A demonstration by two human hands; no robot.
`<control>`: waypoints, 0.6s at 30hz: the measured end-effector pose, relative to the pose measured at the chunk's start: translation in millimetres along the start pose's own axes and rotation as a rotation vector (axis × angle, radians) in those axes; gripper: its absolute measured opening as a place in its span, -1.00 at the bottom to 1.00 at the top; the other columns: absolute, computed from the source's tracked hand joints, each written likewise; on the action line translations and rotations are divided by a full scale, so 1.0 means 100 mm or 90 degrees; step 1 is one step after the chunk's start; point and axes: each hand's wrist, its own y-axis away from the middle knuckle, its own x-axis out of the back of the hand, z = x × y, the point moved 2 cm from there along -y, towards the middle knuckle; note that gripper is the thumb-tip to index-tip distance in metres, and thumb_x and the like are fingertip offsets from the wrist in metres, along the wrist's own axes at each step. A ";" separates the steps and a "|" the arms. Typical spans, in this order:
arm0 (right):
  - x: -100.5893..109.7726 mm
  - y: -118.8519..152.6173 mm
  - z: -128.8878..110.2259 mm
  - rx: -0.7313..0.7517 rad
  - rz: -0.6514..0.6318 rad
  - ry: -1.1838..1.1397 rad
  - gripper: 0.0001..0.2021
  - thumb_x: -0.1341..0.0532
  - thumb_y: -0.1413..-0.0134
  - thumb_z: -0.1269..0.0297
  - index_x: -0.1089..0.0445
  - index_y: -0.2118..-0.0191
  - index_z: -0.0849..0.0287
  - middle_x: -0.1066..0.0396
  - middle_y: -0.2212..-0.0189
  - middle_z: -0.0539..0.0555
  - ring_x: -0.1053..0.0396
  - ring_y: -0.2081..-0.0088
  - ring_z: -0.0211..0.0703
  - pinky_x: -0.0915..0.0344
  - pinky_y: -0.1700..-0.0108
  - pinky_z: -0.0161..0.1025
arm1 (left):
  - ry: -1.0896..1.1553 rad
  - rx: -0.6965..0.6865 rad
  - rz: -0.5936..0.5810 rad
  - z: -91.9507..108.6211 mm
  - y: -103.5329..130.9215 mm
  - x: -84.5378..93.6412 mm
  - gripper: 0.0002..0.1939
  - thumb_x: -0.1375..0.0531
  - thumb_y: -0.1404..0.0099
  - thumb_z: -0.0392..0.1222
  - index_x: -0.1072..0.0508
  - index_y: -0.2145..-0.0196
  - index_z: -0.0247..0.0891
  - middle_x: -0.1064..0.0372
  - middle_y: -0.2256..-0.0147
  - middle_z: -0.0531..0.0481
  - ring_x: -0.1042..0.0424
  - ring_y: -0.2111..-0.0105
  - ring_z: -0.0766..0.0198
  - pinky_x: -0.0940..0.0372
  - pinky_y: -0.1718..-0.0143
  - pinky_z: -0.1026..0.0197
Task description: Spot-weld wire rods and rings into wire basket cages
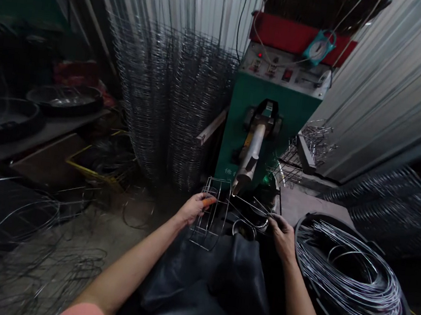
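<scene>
My left hand [192, 209] is closed on a small wire frame [208, 223], with something orange [209, 202] at its fingers. My right hand [281, 231] pinches a thin metal wire [252, 205] that reaches left toward the tip of the machine's metal arm [249, 159]. A small bright spot shows at that tip. The wire frame stands just left of the tip, over my dark apron [198, 289]. Behind both hands rises the green machine [233, 124].
A black tub [305, 276] at the right holds coiled wire rings [362, 299]. Tall stacks of wire parts [189, 109] lean on the back wall. A yellow crate [97, 173] and loose wire [50, 271] lie left. A teal dial [318, 48] hangs above the machine.
</scene>
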 end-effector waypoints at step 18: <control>-0.11 -0.11 0.13 0.047 -0.040 -0.013 -0.77 -0.20 0.05 0.06 -0.44 0.36 0.11 -0.40 0.37 0.05 -0.34 0.26 -0.08 -0.27 0.15 -0.14 | 0.055 0.023 -0.007 -0.05 0.11 -0.05 -0.56 -0.37 0.21 -0.02 -0.40 0.38 -0.29 -0.19 0.52 0.13 -0.10 0.58 0.51 0.10 0.65 0.43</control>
